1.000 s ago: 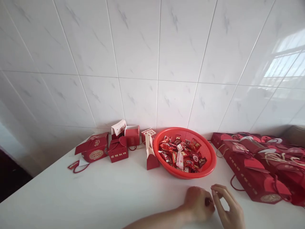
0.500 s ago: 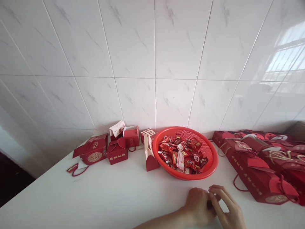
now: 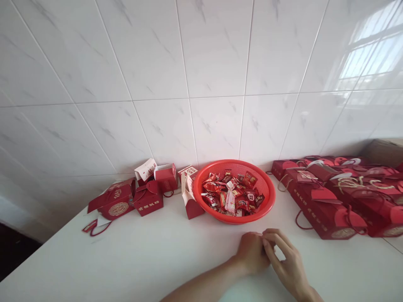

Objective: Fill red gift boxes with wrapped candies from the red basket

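My left hand (image 3: 252, 253) is closed over the white table, just in front of the red basket (image 3: 270, 201). Beside it on the right, my right hand (image 3: 285, 262) has its thumb and fingertips pinched together against the left hand's fingers. What either hand holds, if anything, is hidden. Wrapped candies (image 3: 231, 195), mostly red with a pink one on top, lie in the basket. A small open box (image 3: 192, 205) with a pale inner flap stands against the basket's left side.
Several small red boxes (image 3: 149, 201) and a larger one (image 3: 116, 201) with a cord stand at the left by the tiled wall. Rows of long red boxes (image 3: 317, 205) with cord handles cover the right side. A brown carton (image 3: 382, 153) sits at the back right.
The view has shifted to the right and slightly down. Both hands remain together in front of the basket, a little further from the bottom edge of the picture.
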Demonstrator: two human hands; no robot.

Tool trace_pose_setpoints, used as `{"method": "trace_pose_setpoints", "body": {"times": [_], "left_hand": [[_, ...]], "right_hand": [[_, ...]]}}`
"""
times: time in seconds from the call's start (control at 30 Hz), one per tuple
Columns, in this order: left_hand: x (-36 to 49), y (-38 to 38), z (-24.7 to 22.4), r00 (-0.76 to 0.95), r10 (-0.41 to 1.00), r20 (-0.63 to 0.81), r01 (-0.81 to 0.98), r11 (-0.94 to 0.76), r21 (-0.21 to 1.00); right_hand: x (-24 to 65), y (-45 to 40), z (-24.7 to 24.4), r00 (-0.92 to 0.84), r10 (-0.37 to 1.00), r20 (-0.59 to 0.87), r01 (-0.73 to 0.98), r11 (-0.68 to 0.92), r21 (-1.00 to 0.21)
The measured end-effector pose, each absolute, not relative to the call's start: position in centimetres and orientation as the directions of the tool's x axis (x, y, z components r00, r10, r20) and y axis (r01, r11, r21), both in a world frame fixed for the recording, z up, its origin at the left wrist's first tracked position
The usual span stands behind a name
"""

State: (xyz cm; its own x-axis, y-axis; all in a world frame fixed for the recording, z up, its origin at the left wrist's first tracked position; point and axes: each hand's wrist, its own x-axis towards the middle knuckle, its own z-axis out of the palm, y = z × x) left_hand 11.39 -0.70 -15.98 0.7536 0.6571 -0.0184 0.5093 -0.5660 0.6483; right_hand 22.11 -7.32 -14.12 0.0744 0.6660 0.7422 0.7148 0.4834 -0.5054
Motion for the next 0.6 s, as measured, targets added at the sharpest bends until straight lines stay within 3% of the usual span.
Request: {"method": "trace_pose_setpoints", "body": {"times": [0.2, 0.6], "left_hand": [[11.4, -0.7, -16.3, 0.735, 0.678, 0.008, 0.491, -0.541, 0.683], [11.2, -1.2, -14.4, 0.748, 0.663, -0.03, 0.54, -0.581, 0.609]], "right_hand": [[21.7, -7.5, -14.1, 0.076, 0.67, 0.739, 0.696, 0.495, -0.521], [21.1, -7.9, -13.6, 0.054, 0.653, 0.755, 0.653, 0.549, -0.522]]}}
